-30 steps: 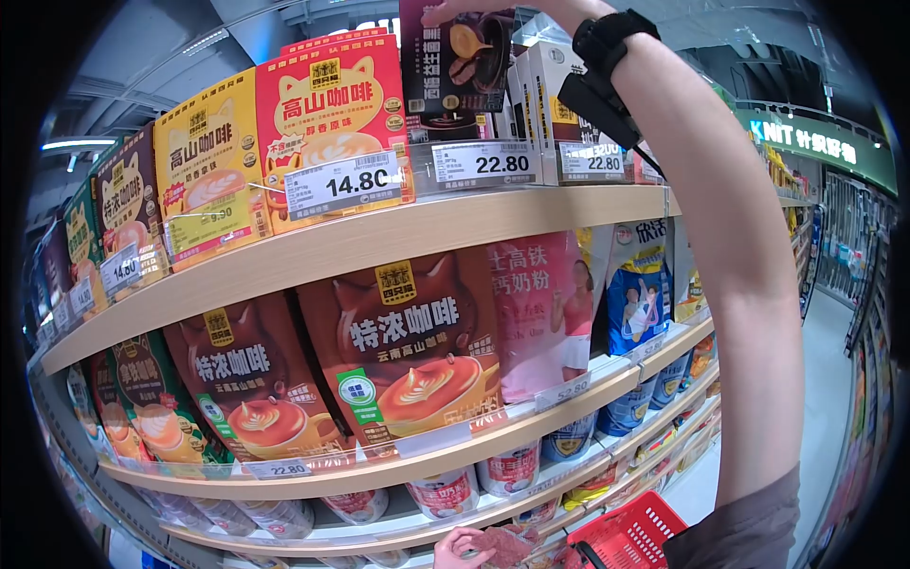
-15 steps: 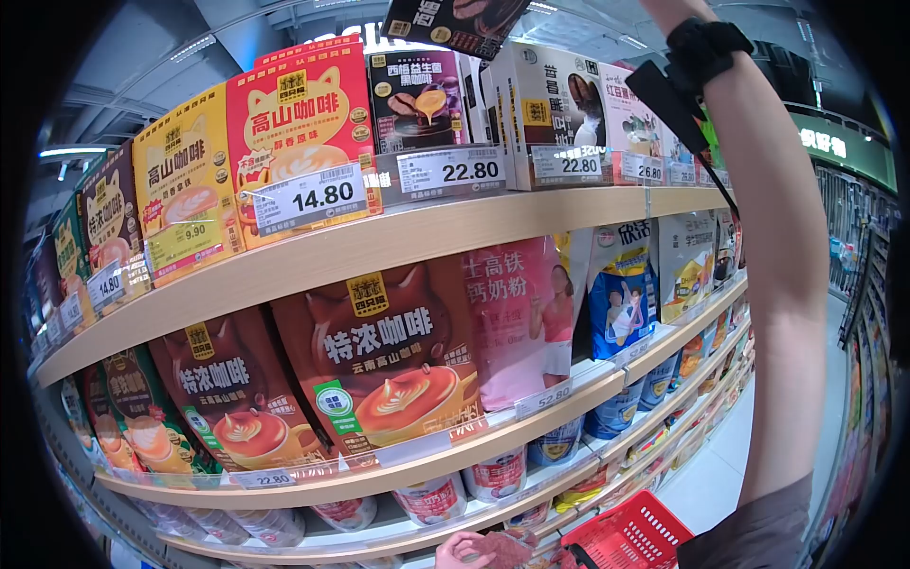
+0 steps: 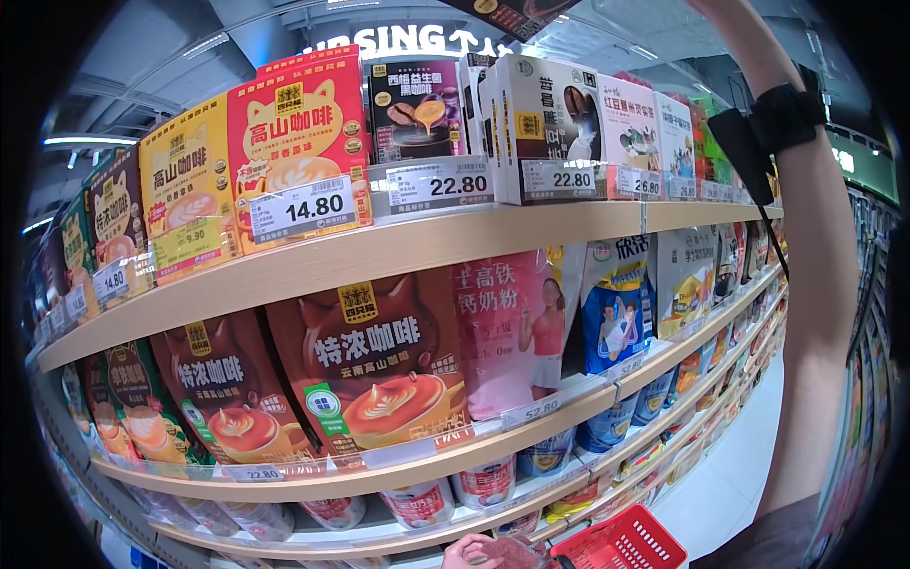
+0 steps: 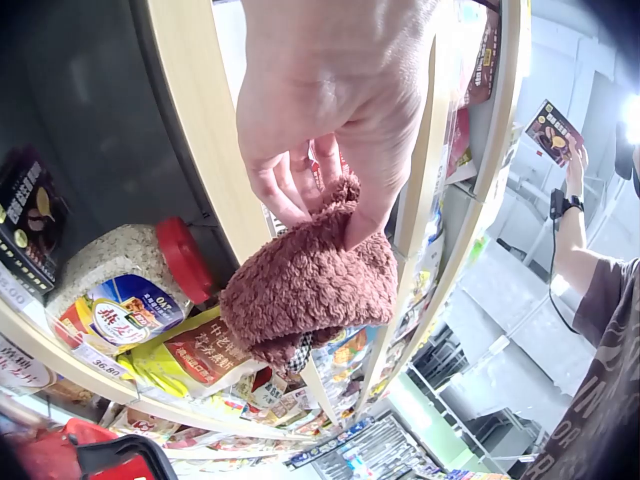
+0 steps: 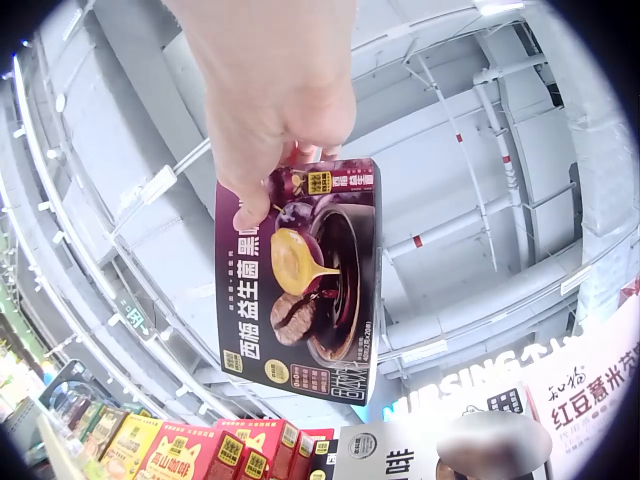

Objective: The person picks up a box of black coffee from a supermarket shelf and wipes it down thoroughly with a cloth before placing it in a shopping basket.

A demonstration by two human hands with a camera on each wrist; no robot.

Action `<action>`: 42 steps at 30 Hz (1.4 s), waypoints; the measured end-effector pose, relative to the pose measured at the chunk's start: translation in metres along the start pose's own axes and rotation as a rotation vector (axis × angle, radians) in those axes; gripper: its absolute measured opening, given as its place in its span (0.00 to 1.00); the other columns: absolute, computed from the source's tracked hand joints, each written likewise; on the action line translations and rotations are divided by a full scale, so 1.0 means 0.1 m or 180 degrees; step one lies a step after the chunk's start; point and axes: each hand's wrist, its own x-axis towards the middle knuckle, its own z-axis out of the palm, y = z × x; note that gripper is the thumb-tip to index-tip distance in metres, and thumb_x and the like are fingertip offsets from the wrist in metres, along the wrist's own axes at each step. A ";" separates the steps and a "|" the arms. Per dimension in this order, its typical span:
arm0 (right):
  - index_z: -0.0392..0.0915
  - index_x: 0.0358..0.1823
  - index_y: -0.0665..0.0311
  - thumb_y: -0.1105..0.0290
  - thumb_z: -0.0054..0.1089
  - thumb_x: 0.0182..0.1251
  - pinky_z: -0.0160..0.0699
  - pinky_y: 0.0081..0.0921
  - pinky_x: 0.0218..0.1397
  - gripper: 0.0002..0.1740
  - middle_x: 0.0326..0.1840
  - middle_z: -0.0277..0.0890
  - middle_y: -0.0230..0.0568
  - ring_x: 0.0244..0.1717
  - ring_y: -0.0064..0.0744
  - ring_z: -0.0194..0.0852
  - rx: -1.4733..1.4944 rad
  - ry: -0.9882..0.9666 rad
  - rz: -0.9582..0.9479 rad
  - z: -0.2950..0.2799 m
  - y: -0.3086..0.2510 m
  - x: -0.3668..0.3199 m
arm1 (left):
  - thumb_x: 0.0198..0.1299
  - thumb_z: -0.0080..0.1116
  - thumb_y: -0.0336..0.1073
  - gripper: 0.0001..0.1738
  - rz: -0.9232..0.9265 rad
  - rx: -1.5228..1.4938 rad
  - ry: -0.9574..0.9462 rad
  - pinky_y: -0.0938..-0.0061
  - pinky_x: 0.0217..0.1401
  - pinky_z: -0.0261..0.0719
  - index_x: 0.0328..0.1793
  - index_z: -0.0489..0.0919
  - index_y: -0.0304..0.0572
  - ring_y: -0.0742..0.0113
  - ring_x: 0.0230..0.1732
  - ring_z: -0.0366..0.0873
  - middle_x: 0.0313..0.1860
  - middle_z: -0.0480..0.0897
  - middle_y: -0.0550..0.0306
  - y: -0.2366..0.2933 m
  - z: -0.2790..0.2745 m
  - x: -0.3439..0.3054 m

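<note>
My right hand [image 5: 280,95] grips a dark purple box of black coffee [image 5: 300,285] by one edge, thumb on its front. The box is raised above the top shelf; only its lower part shows at the top of the head view, where the hand itself is out of frame. Low down, my left hand [image 4: 335,110] pinches a fuzzy brown pouch [image 4: 310,280] between thumb and fingers. A matching black coffee box [image 3: 417,114] stands on the top shelf behind a 22.80 price tag [image 3: 441,183].
Red [image 3: 301,142] and yellow coffee boxes [image 3: 188,171] stand left of the matching box, white boxes [image 3: 550,114] to its right. Brown coffee bags [image 3: 370,370] line the shelf below. A red shopping basket [image 3: 621,541] is low at right, beside the aisle floor.
The right hand has lifted the coffee box up from the shelf front, out toward the top of the head view. My left hand keeps its hold on the pouch.
</note>
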 end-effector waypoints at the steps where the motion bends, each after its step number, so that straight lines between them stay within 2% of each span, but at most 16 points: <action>1: 0.75 0.55 0.64 0.59 0.70 0.62 0.79 0.23 0.47 0.25 0.46 0.81 0.39 0.46 0.25 0.78 0.0093 0.0062 -0.0053 -0.02 0.04 -0.01 | 0.52 0.69 0.21 0.24 0.0016 0.0041 0.0001 0.71 0.47 0.86 0.55 0.76 0.39 0.66 0.48 0.84 0.45 0.82 0.55 0.00 0.02 0.00; 12: 0.76 0.55 0.60 0.58 0.68 0.64 0.79 0.20 0.47 0.22 0.47 0.81 0.37 0.47 0.24 0.78 0.0164 0.0133 0.0482 -0.23 -0.19 -0.46 | 0.51 0.70 0.21 0.24 0.0091 -0.0012 0.0064 0.73 0.50 0.84 0.55 0.76 0.38 0.68 0.47 0.83 0.45 0.83 0.56 -0.06 0.22 -0.02; 16: 0.74 0.56 0.60 0.60 0.68 0.66 0.78 0.20 0.54 0.22 0.49 0.81 0.35 0.49 0.25 0.78 0.0899 -0.0242 0.0706 -0.35 -0.10 -0.72 | 0.51 0.69 0.19 0.24 0.0075 -0.0110 0.0323 0.74 0.50 0.83 0.55 0.77 0.39 0.69 0.49 0.82 0.47 0.83 0.57 -0.15 0.35 -0.02; 18: 0.73 0.58 0.58 0.62 0.65 0.68 0.78 0.26 0.59 0.20 0.51 0.80 0.36 0.53 0.26 0.77 0.1530 -0.0509 0.0740 -0.35 0.02 -0.99 | 0.53 0.67 0.19 0.23 0.0060 -0.0535 0.0360 0.73 0.51 0.83 0.56 0.77 0.39 0.68 0.50 0.82 0.48 0.83 0.57 -0.22 0.38 -0.03; 20: 0.72 0.65 0.61 0.61 0.66 0.62 0.75 0.25 0.62 0.30 0.55 0.80 0.37 0.56 0.27 0.78 0.0704 -0.0421 0.1019 -0.38 0.17 -1.38 | 0.56 0.65 0.21 0.21 -0.0112 -0.0689 0.0313 0.74 0.51 0.83 0.57 0.77 0.39 0.68 0.51 0.82 0.50 0.83 0.56 -0.32 0.39 0.00; 21: 0.75 0.57 0.64 0.59 0.67 0.65 0.81 0.23 0.55 0.24 0.49 0.81 0.38 0.51 0.26 0.80 0.1218 -0.0531 0.0772 -0.29 0.07 -1.58 | 0.57 0.65 0.22 0.22 -0.0173 -0.0856 0.0332 0.75 0.51 0.83 0.58 0.76 0.38 0.67 0.51 0.82 0.51 0.83 0.56 -0.39 0.40 0.02; 22: 0.73 0.57 0.67 0.65 0.71 0.62 0.78 0.21 0.57 0.25 0.50 0.80 0.36 0.51 0.23 0.78 0.1556 -0.0889 0.1136 -0.30 -0.08 -1.74 | 0.57 0.65 0.23 0.23 -0.0236 -0.1024 0.0358 0.76 0.51 0.83 0.60 0.76 0.38 0.67 0.52 0.82 0.51 0.83 0.56 -0.43 0.42 0.03; 26: 0.75 0.51 0.66 0.67 0.76 0.57 0.77 0.22 0.52 0.23 0.43 0.79 0.31 0.46 0.20 0.78 0.2037 -0.1418 0.2168 -0.21 -0.51 -2.59 | 0.58 0.65 0.26 0.29 -0.0267 -0.0728 0.0653 0.76 0.50 0.83 0.67 0.71 0.38 0.69 0.51 0.81 0.51 0.83 0.57 -0.72 0.50 0.12; 29: 0.76 0.52 0.65 0.69 0.77 0.56 0.78 0.23 0.53 0.24 0.45 0.81 0.34 0.48 0.22 0.79 0.2448 -0.1794 0.2966 -0.11 -0.78 -3.35 | 0.59 0.66 0.27 0.31 -0.0100 -0.0623 0.0533 0.77 0.48 0.83 0.69 0.69 0.41 0.70 0.53 0.80 0.55 0.81 0.57 -0.90 0.45 0.33; 30: 0.76 0.52 0.66 0.70 0.76 0.57 0.78 0.24 0.54 0.23 0.48 0.82 0.36 0.49 0.23 0.80 0.2853 -0.1583 0.3383 -0.03 -0.89 -3.65 | 0.59 0.67 0.29 0.32 -0.0029 -0.0603 0.0319 0.78 0.48 0.83 0.70 0.69 0.44 0.69 0.55 0.79 0.58 0.80 0.56 -0.97 0.46 0.31; 31: 0.75 0.52 0.67 0.71 0.75 0.57 0.78 0.25 0.55 0.23 0.49 0.82 0.38 0.51 0.24 0.79 0.3148 -0.1391 0.3613 0.04 -0.98 -3.94 | 0.58 0.64 0.22 0.23 -0.0223 -0.1306 0.0338 0.76 0.61 0.77 0.61 0.73 0.35 0.72 0.56 0.78 0.54 0.81 0.57 -0.89 0.52 0.30; 32: 0.73 0.53 0.67 0.72 0.75 0.58 0.77 0.24 0.56 0.24 0.49 0.81 0.38 0.51 0.24 0.78 0.3076 -0.1265 0.4051 0.07 -1.09 -4.21 | 0.58 0.58 0.15 0.21 -0.0333 -0.1526 0.0432 0.76 0.60 0.78 0.58 0.74 0.35 0.71 0.55 0.79 0.52 0.81 0.58 -0.57 0.64 0.30; 35: 0.71 0.54 0.66 0.73 0.73 0.59 0.76 0.23 0.56 0.24 0.50 0.79 0.37 0.49 0.23 0.77 0.3521 -0.0416 0.4913 0.27 -1.45 -4.98 | 0.60 0.59 0.19 0.22 -0.0193 -0.1254 0.0480 0.79 0.52 0.78 0.61 0.72 0.36 0.77 0.47 0.78 0.45 0.81 0.62 -0.41 0.70 0.33; 38: 0.71 0.53 0.67 0.75 0.65 0.66 0.74 0.21 0.57 0.17 0.49 0.79 0.37 0.49 0.22 0.78 0.3831 0.0312 0.5621 0.44 -1.85 -5.48 | 0.62 0.56 0.20 0.22 0.0122 -0.1347 0.0466 0.79 0.52 0.78 0.63 0.70 0.36 0.76 0.52 0.77 0.53 0.78 0.61 -0.31 0.79 0.41; 40: 0.71 0.53 0.67 0.75 0.64 0.67 0.75 0.21 0.57 0.16 0.48 0.79 0.37 0.49 0.22 0.78 0.3959 0.0447 0.5910 0.49 -2.05 -5.67 | 0.65 0.51 0.21 0.22 0.0164 -0.1365 0.0471 0.80 0.55 0.75 0.65 0.67 0.35 0.76 0.54 0.76 0.54 0.78 0.60 -0.36 0.78 0.46; 42: 0.71 0.52 0.67 0.75 0.63 0.68 0.75 0.20 0.57 0.15 0.48 0.80 0.38 0.49 0.23 0.79 0.3735 0.0397 0.6021 0.52 -2.18 -5.77 | 0.67 0.53 0.24 0.19 0.0061 -0.1472 0.0473 0.78 0.60 0.73 0.64 0.68 0.36 0.75 0.57 0.75 0.55 0.78 0.60 -0.31 0.80 0.48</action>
